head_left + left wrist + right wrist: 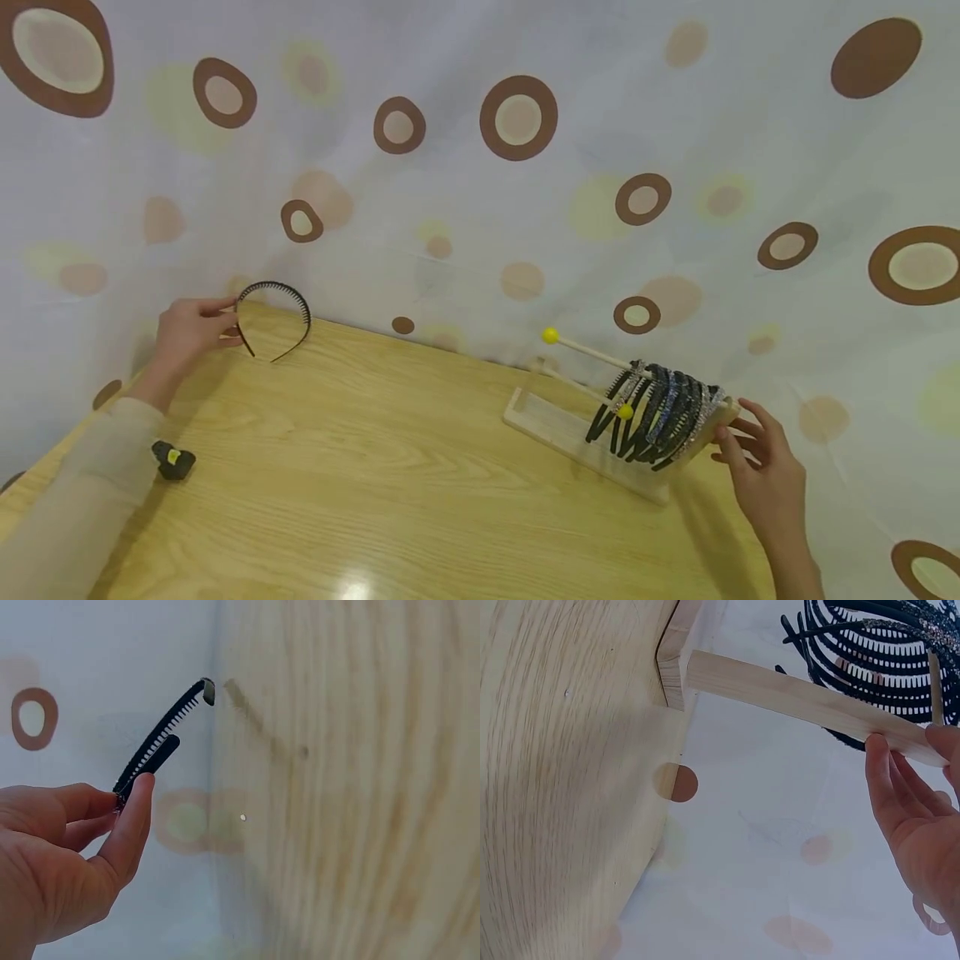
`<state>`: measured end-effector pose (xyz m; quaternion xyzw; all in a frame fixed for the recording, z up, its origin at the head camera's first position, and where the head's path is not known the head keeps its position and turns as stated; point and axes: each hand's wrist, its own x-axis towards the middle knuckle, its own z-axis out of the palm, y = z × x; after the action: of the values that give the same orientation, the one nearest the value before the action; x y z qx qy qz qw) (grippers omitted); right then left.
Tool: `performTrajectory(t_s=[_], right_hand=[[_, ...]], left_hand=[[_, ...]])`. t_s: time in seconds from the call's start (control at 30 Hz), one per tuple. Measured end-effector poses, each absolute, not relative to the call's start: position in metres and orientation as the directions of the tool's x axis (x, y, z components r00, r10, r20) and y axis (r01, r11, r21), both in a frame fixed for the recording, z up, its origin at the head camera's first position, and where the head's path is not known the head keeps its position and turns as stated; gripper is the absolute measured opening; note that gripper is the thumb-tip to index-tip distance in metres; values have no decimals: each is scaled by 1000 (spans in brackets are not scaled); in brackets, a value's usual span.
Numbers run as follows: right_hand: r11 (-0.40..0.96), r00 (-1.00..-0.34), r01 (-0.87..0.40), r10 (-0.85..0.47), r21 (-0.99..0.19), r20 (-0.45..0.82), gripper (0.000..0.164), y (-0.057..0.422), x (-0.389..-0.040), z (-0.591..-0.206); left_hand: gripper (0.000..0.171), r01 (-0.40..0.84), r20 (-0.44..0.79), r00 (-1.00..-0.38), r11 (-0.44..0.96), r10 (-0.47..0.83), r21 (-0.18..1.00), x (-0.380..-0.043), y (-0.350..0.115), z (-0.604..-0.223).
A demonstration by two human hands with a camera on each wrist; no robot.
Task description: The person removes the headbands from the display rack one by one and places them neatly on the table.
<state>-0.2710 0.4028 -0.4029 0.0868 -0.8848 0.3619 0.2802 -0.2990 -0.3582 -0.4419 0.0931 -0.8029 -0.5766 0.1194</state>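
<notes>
At the table's far left, my left hand [193,327] pinches a black toothed headband [306,312] by one side, its open ends pointing down. The left wrist view shows thumb and fingers on the headband [161,739], just above the tabletop. On the right stands a wooden headband rack [555,429] with two rods tipped by yellow balls [551,336]. Several dark and glittery headbands [663,412] hang on the rods. My right hand [765,467] grips the top of the rack's upright [795,697], with thumb and fingertips on its edges.
A small black object with a yellow patch [174,460] lies on the wooden table [390,483] beside my left sleeve. Behind the table's back edge hangs a pale curtain [450,200] with brown rings and spots.
</notes>
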Motion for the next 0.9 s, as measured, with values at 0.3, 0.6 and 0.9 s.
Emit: performTrajectory(t_s=[0.3, 0.6, 0.9], right_hand=[[710, -820, -382, 35, -592, 571, 53, 404, -271, -398], [707, -827, -353, 71, -613, 557, 53, 403, -268, -398], [705, -832, -343, 79, -621, 549, 53, 402, -267, -399]], left_hand=[[49, -79, 34, -947, 335, -318, 939, -292, -383, -451], [55, -171, -150, -950, 51, -275, 984, -294, -398, -459], [48, -175, -196, -942, -102, -271, 979, -291, -402, -465]])
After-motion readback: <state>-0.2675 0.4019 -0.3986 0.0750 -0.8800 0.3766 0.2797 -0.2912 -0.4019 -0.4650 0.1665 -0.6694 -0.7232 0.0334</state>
